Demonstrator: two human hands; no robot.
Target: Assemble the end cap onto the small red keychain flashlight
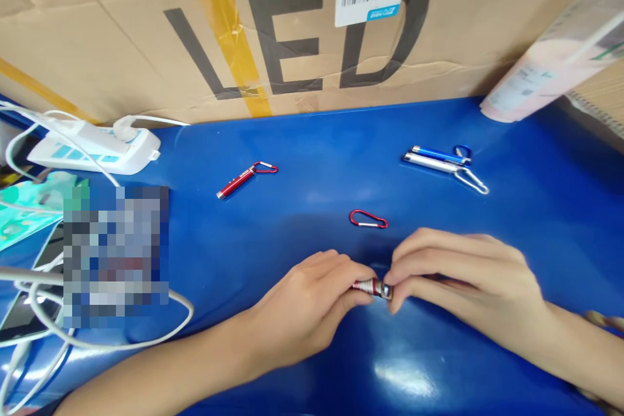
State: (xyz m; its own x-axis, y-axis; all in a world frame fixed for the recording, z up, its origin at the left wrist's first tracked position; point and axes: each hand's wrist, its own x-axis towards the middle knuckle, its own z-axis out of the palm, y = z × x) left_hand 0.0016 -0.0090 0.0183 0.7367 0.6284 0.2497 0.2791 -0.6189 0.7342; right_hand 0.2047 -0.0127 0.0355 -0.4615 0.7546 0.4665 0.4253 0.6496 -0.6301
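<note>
Between my two hands is a small red flashlight (374,287) with a silver end, partly covered by my fingers. My left hand (312,302) is closed around its body. The fingertips of my right hand (463,279) pinch the silver end. Just beyond them a loose red carabiner (369,219) lies on the blue table. Farther left rests a red keychain flashlight (236,182) with its own red carabiner attached. On the right, a blue flashlight (441,155) and a silver flashlight (431,162) lie side by side, each with a clip.
A large cardboard box (146,65) marked LED stands along the back of the blue table (234,240). At left are a white power strip (97,149), white cables (188,312) and a blurred-out item (117,253). A pink-filled container (526,81) stands at back right.
</note>
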